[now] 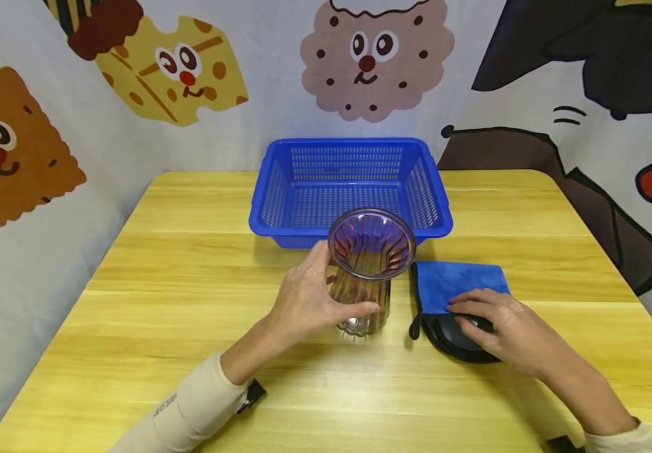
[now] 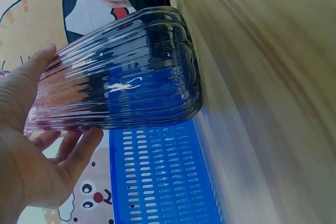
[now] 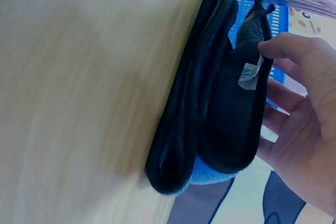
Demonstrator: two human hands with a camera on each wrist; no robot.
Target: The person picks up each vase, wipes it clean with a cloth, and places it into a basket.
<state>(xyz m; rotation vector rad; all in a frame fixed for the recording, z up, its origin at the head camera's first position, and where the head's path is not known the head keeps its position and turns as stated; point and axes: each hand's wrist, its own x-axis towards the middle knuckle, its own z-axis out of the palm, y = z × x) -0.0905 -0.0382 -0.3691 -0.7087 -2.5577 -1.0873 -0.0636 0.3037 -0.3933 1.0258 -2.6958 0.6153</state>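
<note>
My left hand (image 1: 303, 299) grips a fluted, purple-tinted glass vase (image 1: 364, 292) around its upper body, thumb on the near side. The vase stands mouth up with a slight tilt, its base close to the table top. In the left wrist view the clear vase (image 2: 131, 77) shows its ribs and rounded base. On the right, my right hand (image 1: 509, 327) pinches the upper layer of a folded cloth (image 1: 456, 281), blue plush outside and dark inside with black edging. The right wrist view shows the thumb beside a white label (image 3: 249, 75) on the dark side.
A blue plastic basket (image 1: 351, 234) with slotted walls stands at the back of the wooden table (image 1: 190, 302), right behind the vase. Behind the table hangs a cartoon-printed backdrop (image 1: 275, 75). The cloth's black loop (image 1: 414, 328) points toward the vase.
</note>
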